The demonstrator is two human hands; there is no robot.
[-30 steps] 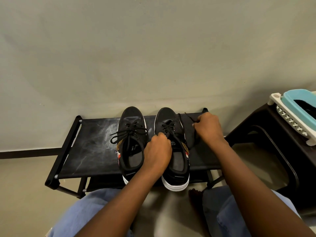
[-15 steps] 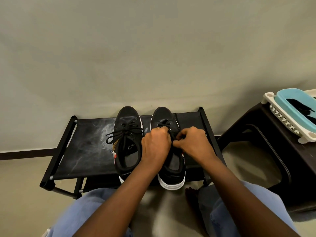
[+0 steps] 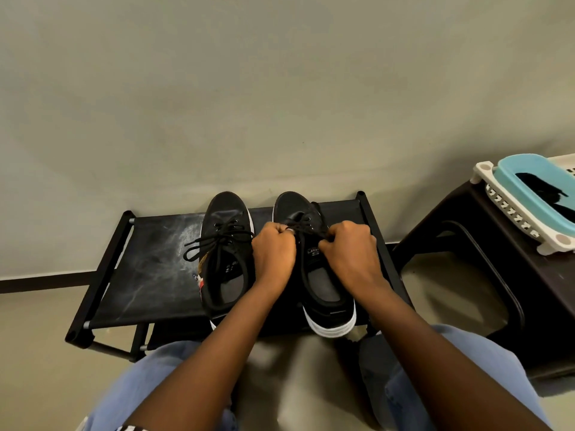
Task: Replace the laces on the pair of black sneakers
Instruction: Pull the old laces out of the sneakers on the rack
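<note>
Atop black rack (image 3: 146, 269), right hand (image 3: 348, 247) has rejoined left hand (image 3: 273, 247); both pinch right sneaker's (image 3: 323, 275) lace (image 3: 306, 228).

The two black sneakers, the left sneaker (image 3: 225, 259) and the right sneaker (image 3: 314, 275), look like matt cloth, with white rubbery soles that catch a little light; their black laces (image 3: 214, 241) look like woven cord, dull; the rack (image 3: 146, 269) under them has a black fabric top, scuffed grey, stretched on a matt black frame with silvery metal tube ends; the stool (image 3: 485, 275) is dark, faintly glossy plastic; the basket (image 3: 529, 206) is smooth white and blue plastic; the jeans (image 3: 149, 387) are pale blue denim; the wall (image 3: 280, 88) is plain and matt.
</note>
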